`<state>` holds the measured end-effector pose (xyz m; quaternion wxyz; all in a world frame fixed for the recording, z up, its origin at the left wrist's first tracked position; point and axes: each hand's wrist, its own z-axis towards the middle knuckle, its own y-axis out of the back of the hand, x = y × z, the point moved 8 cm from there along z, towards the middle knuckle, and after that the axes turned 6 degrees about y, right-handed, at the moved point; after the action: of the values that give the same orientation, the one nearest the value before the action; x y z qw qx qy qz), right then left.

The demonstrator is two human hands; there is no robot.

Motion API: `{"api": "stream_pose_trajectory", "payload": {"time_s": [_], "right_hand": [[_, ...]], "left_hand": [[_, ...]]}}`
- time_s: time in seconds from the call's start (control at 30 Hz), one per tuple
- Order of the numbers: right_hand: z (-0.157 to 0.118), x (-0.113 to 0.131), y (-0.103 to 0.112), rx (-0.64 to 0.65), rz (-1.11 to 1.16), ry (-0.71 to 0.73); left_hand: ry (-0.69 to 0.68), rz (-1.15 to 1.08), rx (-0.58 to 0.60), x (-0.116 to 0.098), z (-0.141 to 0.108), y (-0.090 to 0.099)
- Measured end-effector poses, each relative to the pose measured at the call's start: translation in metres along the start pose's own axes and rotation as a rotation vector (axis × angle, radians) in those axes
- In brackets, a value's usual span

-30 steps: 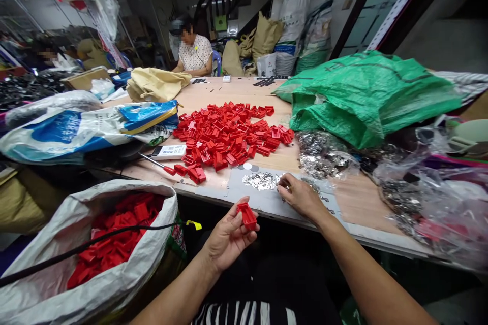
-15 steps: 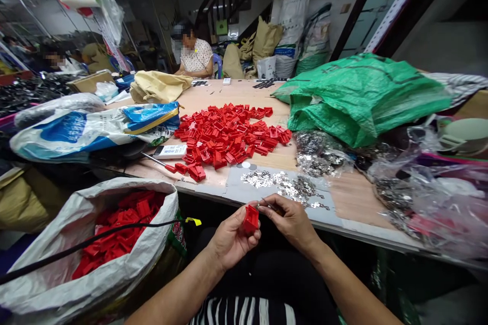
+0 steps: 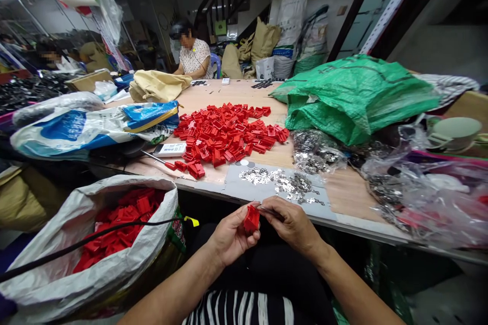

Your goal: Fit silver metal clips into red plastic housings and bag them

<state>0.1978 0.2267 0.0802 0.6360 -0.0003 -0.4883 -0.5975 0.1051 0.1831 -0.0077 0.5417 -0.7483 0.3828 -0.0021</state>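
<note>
Standing by the bench here: the left hand (image 3: 232,236) is curled around one small red plastic housing (image 3: 251,219), thumb and fingers pinching it so its open side faces the other hand, and the right hand (image 3: 292,223) has its fingertips nipped shut on a thin metal clip (image 3: 267,209) whose tip touches that housing. Both hands hang just off the near table edge (image 3: 343,219), over the lap, probably so the elbows stay loose. The loose metal clips (image 3: 282,183) sit right at that edge, just beyond the right hand, and the heap of red housings (image 3: 229,134) is farther in. The white sack (image 3: 114,264) of red pieces gapes beside the left arm, so that side is tight, and a crumpled green bag (image 3: 354,96) crowds the right. Another person (image 3: 192,56) works at the far end, well apart.
</note>
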Motion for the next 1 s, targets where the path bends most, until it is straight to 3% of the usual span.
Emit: {"api": "stream_pose_trajectory", "payload": {"time_s": [0.27, 0.5, 0.7, 0.9, 1.0], "right_hand": [[0.000, 0.002, -0.006, 0.079, 0.047, 0.012], [-0.002, -0.005, -0.009, 0.182, 0.162, -0.139], [-0.008, -0.031, -0.005, 0.094, 0.329, -0.356], [-0.013, -0.041, -0.021, 0.102, 0.517, -0.451], [-0.016, -0.038, -0.032, 0.170, 0.622, -0.478]], "left_hand": [[0.009, 0.040, 0.000, 0.000, -0.001, -0.003], [0.019, 0.027, -0.013, 0.000, -0.001, -0.002], [0.013, 0.083, 0.000, -0.004, -0.003, -0.006], [-0.007, 0.154, 0.015, -0.005, -0.002, -0.007], [0.041, 0.203, 0.002, -0.001, 0.000, 0.000]]}}
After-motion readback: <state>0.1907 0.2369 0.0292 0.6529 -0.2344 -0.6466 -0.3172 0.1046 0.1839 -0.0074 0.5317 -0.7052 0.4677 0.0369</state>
